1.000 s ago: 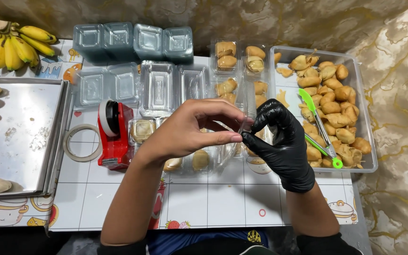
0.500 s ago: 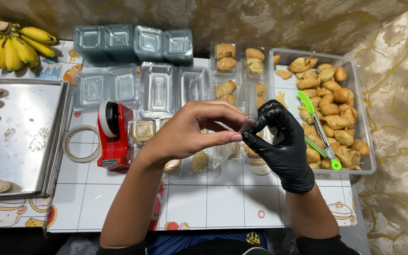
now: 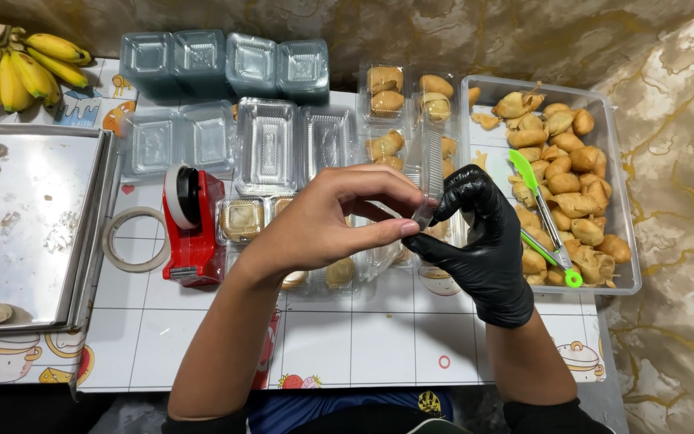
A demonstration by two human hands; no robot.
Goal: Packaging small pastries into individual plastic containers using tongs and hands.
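Bright, even overhead light — sharp focus, soft shadows, faint glare on the metal tray [image 3: 34, 209].

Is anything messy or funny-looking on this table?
A little. Only the right hand wears a black glove; the left hand is bare. Green tongs lie right on the pastries in the clear tub. Crumbs dot the metal tray. Nothing looks spilled or broken.

We see the bare left hand [image 3: 323, 225] and the black-gloved right hand [image 3: 475, 233] meeting fingertip to fingertip on a clear plastic box [image 3: 427, 173] above the counter [image 3: 363, 345], a red tape dispenser [image 3: 193, 225] left of them, a tub of pastries [image 3: 620, 201] to their right.
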